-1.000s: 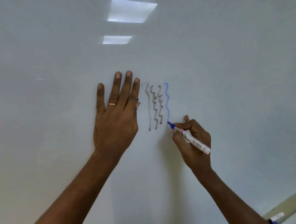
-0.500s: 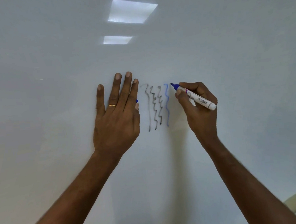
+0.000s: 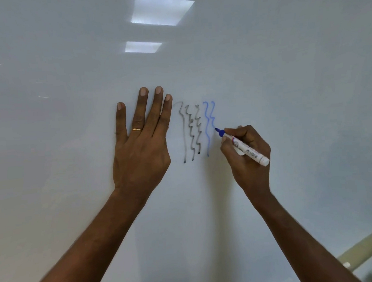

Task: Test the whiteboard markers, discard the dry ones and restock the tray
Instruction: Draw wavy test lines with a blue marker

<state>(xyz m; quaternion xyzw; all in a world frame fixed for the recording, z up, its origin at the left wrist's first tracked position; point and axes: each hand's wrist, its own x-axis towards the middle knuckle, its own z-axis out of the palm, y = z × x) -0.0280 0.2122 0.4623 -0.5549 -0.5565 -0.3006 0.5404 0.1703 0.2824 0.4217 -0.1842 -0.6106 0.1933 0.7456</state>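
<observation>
Your right hand (image 3: 247, 156) pinches the marker (image 3: 244, 147), its blue tip touching the board (image 3: 71, 149) beside a second, half-drawn blue squiggle (image 3: 213, 114), while your left hand (image 3: 140, 144) lies flat with fingers spread, thumb hidden, and the tray (image 3: 362, 249) is blurred and cut off at lower right.

My left thumb is hidden behind my left hand (image 3: 140, 150). My fingers (image 3: 232, 135) cover the middle of the marker (image 3: 244, 147). The whiteboard tray (image 3: 362, 254) blurs at the lower right, cut off by the edge.
</observation>
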